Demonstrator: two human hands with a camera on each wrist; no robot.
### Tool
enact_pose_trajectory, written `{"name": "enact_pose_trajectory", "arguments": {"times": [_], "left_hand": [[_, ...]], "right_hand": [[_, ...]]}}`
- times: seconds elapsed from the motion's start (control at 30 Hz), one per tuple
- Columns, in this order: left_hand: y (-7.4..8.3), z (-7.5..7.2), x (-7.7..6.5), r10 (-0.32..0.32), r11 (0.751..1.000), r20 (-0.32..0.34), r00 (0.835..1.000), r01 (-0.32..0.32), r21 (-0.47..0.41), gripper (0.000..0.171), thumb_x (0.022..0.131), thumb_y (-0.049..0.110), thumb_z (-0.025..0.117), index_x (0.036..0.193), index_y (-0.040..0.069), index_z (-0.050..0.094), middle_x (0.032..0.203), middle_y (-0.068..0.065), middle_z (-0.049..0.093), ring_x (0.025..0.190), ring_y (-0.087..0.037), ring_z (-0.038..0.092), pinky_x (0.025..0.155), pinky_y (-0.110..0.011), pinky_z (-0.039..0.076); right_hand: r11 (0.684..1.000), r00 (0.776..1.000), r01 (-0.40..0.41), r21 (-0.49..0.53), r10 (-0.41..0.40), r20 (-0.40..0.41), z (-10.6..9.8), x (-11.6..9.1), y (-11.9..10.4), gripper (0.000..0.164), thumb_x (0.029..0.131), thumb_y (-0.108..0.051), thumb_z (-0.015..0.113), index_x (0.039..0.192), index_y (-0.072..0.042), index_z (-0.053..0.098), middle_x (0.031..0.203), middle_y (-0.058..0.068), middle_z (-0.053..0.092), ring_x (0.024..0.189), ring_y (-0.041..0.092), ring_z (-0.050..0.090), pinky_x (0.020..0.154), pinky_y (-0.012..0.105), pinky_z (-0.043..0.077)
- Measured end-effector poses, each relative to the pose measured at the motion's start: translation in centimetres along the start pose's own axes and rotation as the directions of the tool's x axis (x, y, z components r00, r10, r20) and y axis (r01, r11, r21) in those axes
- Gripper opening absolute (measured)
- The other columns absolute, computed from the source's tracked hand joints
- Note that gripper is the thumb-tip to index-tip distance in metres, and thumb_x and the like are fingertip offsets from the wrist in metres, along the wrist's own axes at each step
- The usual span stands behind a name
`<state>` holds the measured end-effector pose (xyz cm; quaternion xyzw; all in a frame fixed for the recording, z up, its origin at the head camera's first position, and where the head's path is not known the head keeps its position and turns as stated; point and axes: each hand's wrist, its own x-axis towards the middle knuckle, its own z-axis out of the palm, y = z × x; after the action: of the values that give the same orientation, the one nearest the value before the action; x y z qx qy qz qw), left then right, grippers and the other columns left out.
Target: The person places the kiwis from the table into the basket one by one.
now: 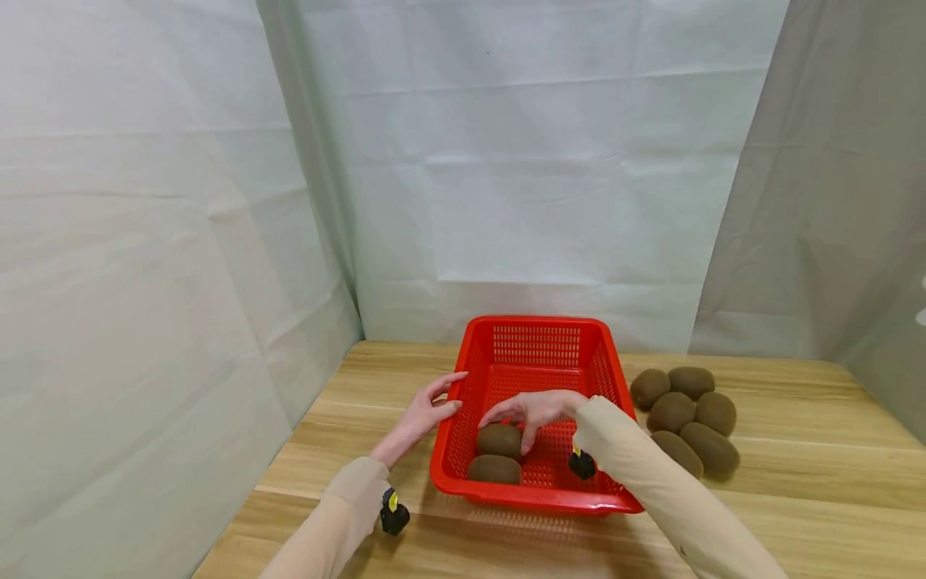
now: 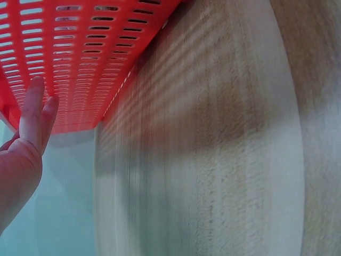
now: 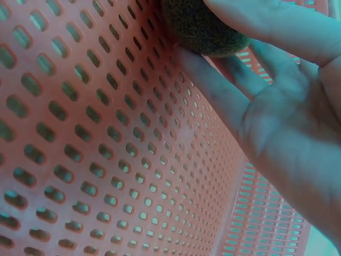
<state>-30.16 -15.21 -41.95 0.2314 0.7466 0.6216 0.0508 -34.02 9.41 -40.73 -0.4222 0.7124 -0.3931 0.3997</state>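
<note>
A red plastic basket [image 1: 535, 503] with slotted walls stands on the table. Inside its near left part lie two brown kiwifruits. My right hand [image 1: 538, 408] reaches down into the basket and grips the farther kiwifruit [image 1: 499, 441] between thumb and fingers; the right wrist view shows that hand [image 3: 287, 106] around the kiwifruit [image 3: 205, 32] just over the perforated floor. The nearer kiwifruit [image 1: 495, 469] lies beside it. At the basket's left side, my left hand [image 1: 427, 406] rests its extended fingers against the rim and outer wall, also seen as the hand [image 2: 32, 128] in the left wrist view.
Several more kiwifruits [image 1: 671, 412] lie in a cluster on the wooden table [image 1: 810, 450], right of the basket. White cloth [image 1: 521, 177] hangs behind the table and along its left side. Grey cloth [image 1: 796, 201] hangs at the right.
</note>
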Motion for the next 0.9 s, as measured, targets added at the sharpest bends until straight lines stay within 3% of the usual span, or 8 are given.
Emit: {"name": "enact_pose_trajectory", "arguments": {"times": [0.13,0.43,0.67,0.9], "left_hand": [[0.0,-0.1,0.0,-0.016,1.000,-0.009,1.000,0.016,0.004,0.048,0.089,-0.001,0.051,0.135,0.004,0.041,0.122,-0.018,0.046,0.100,-0.033,0.052,0.078,-0.035,0.047],[2.6,0.3,-0.8,-0.029,1.000,0.044,0.999,0.029,0.000,0.050,0.088,0.000,0.051,0.135,-0.003,0.035,0.128,-0.026,0.039,0.106,-0.038,0.046,0.080,-0.037,0.046],[2.4,0.4,-0.9,-0.016,1.000,0.046,0.999,0.016,-0.001,0.049,0.088,-0.001,0.050,0.135,-0.003,0.036,0.129,-0.025,0.039,0.105,-0.038,0.046,0.081,-0.037,0.045],[2.3,0.2,-1.0,0.016,0.999,0.043,0.999,-0.014,-0.040,0.049,0.087,-0.006,0.048,0.134,-0.008,0.034,0.121,-0.032,0.041,0.102,-0.045,0.047,0.078,-0.036,0.047]], "right_hand": [[1.000,1.000,-0.011,0.004,0.011,0.006,-0.1,0.0,-0.2,0.066,0.076,0.007,0.064,0.135,-0.008,0.040,0.129,-0.001,0.043,0.117,0.019,0.036,0.095,0.037,0.031],[0.999,1.000,-0.022,-0.025,0.022,-0.006,0.1,-0.4,-0.7,0.068,0.076,0.005,0.065,0.137,-0.011,0.039,0.133,-0.001,0.040,0.119,0.019,0.034,0.095,0.037,0.031],[1.000,0.999,-0.009,-0.004,0.008,-0.038,0.0,-1.0,-1.3,0.066,0.077,0.004,0.064,0.137,-0.007,0.038,0.137,0.010,0.037,0.121,0.031,0.033,0.093,0.041,0.034],[1.000,0.992,-0.012,-0.008,0.011,-0.123,-0.8,-1.9,-2.7,0.061,0.078,-0.002,0.067,0.133,-0.013,0.044,0.134,0.008,0.040,0.119,0.040,0.033,0.081,0.035,0.045]]}}
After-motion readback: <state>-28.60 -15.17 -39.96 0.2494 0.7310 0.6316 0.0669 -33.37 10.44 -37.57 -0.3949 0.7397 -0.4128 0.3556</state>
